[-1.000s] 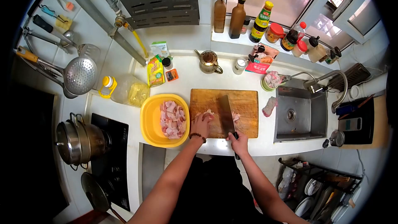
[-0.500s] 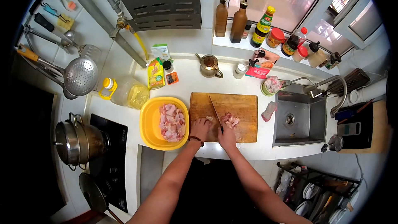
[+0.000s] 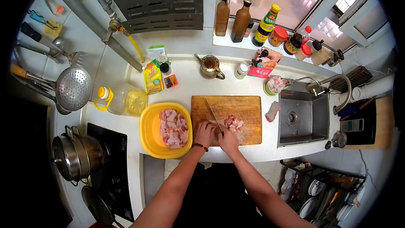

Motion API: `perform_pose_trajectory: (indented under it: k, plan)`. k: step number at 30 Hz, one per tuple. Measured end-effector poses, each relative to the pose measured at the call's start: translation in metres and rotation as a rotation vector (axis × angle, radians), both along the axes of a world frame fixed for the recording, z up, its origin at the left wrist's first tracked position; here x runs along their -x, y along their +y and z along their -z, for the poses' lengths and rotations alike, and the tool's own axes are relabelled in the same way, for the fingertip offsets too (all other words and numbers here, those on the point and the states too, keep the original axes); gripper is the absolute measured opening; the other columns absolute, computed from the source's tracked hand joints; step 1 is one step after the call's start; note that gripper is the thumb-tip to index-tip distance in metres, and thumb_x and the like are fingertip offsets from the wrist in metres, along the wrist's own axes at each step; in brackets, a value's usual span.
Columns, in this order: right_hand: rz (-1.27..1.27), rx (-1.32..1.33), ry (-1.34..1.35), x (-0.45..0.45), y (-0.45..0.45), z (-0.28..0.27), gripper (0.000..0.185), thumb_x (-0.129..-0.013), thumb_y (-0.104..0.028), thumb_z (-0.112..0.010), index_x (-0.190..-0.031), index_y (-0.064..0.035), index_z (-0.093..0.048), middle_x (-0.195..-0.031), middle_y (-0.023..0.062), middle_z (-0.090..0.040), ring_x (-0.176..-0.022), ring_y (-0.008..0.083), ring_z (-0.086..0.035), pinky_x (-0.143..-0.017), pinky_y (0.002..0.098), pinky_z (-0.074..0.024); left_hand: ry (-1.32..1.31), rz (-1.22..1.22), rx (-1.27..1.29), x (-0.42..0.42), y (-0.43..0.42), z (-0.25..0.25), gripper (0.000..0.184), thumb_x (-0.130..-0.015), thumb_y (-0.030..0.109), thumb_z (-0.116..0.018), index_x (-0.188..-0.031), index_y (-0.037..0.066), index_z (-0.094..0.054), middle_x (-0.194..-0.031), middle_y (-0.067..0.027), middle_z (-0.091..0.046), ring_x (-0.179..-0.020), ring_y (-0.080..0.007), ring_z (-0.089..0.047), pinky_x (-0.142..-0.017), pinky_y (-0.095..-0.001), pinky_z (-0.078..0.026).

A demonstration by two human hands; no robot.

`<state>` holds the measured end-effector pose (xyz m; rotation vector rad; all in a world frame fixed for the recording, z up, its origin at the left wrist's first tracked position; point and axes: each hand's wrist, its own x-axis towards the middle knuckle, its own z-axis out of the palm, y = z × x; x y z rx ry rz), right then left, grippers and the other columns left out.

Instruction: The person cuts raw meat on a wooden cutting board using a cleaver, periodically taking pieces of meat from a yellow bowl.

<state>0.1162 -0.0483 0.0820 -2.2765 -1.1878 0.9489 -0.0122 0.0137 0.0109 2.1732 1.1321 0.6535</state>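
Note:
My right hand (image 3: 228, 140) is wrapped round the handle of a cleaver (image 3: 214, 115), whose blade stands edge-down on the wooden cutting board (image 3: 249, 105). Just left of the blade, my left hand (image 3: 205, 133) has its fingers bent and pressed down on the board; whatever lies beneath them is hidden. To the right of the cleaver is a small heap of chopped raw meat (image 3: 233, 123). A yellow basin (image 3: 147, 133) with pieces of raw meat (image 3: 173, 129) sits beside the board on the left.
Behind stand a teapot (image 3: 209, 67), a white-capped jar (image 3: 242, 70) and seasoning packets (image 3: 153, 78). An oil jug (image 3: 134, 100) is behind the basin. The sink (image 3: 293, 118) lies right, the stove (image 3: 114, 160) and steamer pot (image 3: 78, 154) left. Bottles line the windowsill.
The cleaver has gone from raised with its broad side showing to down on the board, tilted left. Chopped meat now shows right of the blade. My left hand stays at the board's left side.

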Motion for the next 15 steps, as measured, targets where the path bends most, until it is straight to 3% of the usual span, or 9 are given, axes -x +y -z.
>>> perform_pose_trajectory:
  k: [2, 8, 15]
  plan:
    - [-0.040, 0.008, -0.031, 0.010, 0.003, -0.008, 0.041, -0.089, -0.017, -0.059, -0.128, -0.0108, -0.064, -0.092, 0.0287, -0.069, -0.087, 0.0482, -0.066, -0.080, 0.0561, -0.0537, 0.008, -0.033, 0.005, 0.002, -0.002, 0.002, 0.018, -0.084, 0.001, -0.066, -0.102, 0.004, -0.070, -0.111, -0.0163, -0.062, -0.106, -0.0372, -0.057, -0.093, -0.0438, -0.049]
    - [-0.011, -0.034, -0.024, 0.018, -0.017, 0.013, 0.044, -0.088, -0.016, -0.061, -0.131, -0.0120, -0.063, -0.095, 0.0285, -0.069, -0.087, 0.0493, -0.066, -0.082, 0.0571, -0.0534, -0.003, -0.032, 0.008, 0.004, 0.005, 0.016, 0.010, -0.082, 0.001, -0.068, -0.091, 0.001, -0.070, -0.105, -0.0155, -0.065, -0.102, -0.0366, -0.058, -0.090, -0.0439, -0.051]
    - [0.014, 0.007, 0.042, 0.017, -0.042, -0.002, 0.044, -0.088, -0.014, -0.060, -0.131, -0.0096, -0.063, -0.094, 0.0300, -0.068, -0.086, 0.0499, -0.065, -0.082, 0.0574, -0.0530, -0.050, -0.021, -0.004, 0.003, 0.005, 0.012, 0.011, -0.081, 0.001, -0.068, -0.091, 0.001, -0.070, -0.102, -0.0144, -0.066, -0.100, -0.0365, -0.060, -0.089, -0.0438, -0.052]
